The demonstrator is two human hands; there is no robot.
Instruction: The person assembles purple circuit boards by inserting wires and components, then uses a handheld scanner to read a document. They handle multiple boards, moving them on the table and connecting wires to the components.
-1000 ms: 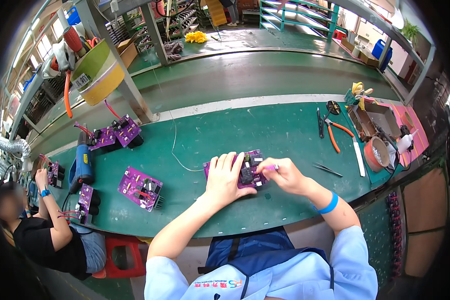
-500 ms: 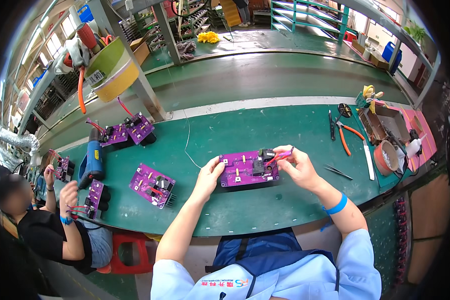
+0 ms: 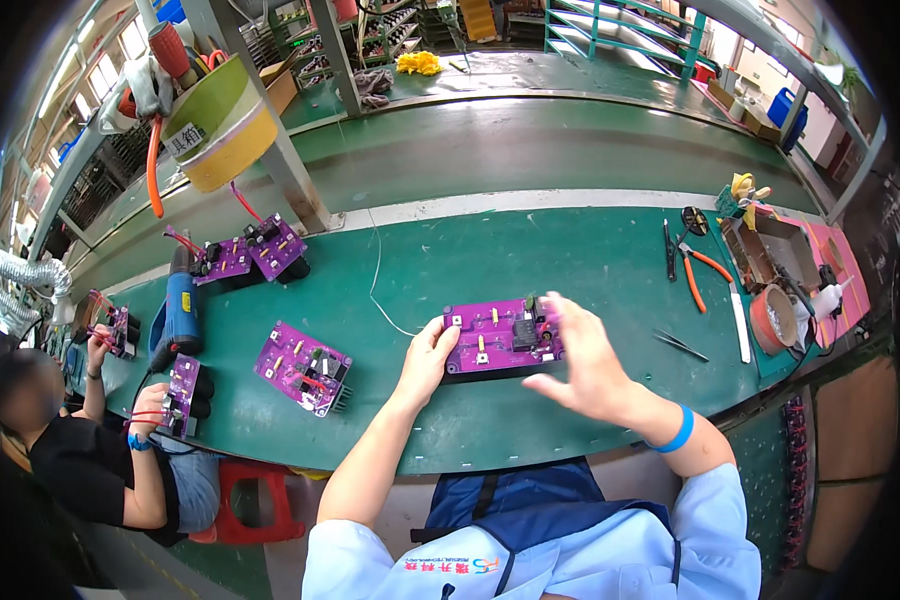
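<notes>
Purple circuit board (image 3: 500,342), head view: lies on the green bench (image 3: 470,425) in front of the wearer, component side up, long axis running roughly left to right, between the two hands. Left hand (image 3: 427,362) at its left short end, thumb and fingers closed on that edge. Right hand (image 3: 592,368) at the opposite end, fingers spread and thumb held wide, overlapping the board's right edge in sight; whether a fingertip touches, cannot tell. Board lies leftward of the right palm, rightward of the left; left hand plainly in contact. Second purple board (image 3: 300,368) well apart, off to the left; tweezers (image 3: 682,345) right of the right hand.
</notes>
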